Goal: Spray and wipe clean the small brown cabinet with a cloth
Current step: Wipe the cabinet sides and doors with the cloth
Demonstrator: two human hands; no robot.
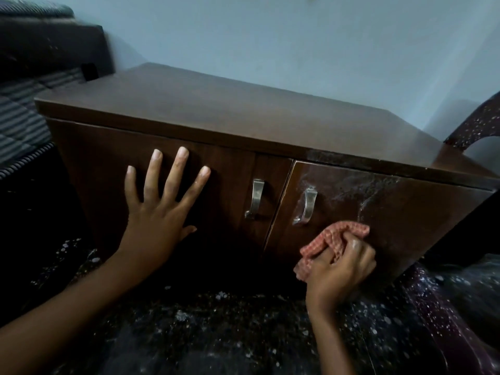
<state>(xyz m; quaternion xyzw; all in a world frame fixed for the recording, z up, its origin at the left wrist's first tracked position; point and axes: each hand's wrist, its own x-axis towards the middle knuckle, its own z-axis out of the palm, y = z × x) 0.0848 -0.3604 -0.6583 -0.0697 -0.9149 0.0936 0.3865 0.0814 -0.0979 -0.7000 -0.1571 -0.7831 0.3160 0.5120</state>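
**Your left hand (pixel 159 212) flat on the cabinet (pixel 243 109), right hand (pixel 341 269) gripping the cloth (pixel 332 239)**

You're pressing your left hand flat on the left door (pixel 102 163), fingers straight and spread, left of its metal handle (pixel 255 198). Your right hand is curling round a bunched red-checked cloth and holding it against the right door (pixel 411 220), below and right of that door's handle (pixel 305 205). Your hands are working well apart, one per door. Whitish wet smears (pixel 359 190) are showing on the right door's upper part and along the top's front edge above it. The cabinet is sitting on a dark speckled floor (pixel 216 320), its back to a pale blue wall (pixel 270 36). A striped bed (pixel 21 117) is lying at its left end and a dark speckled chair (pixel 473 125) is standing at its right end.
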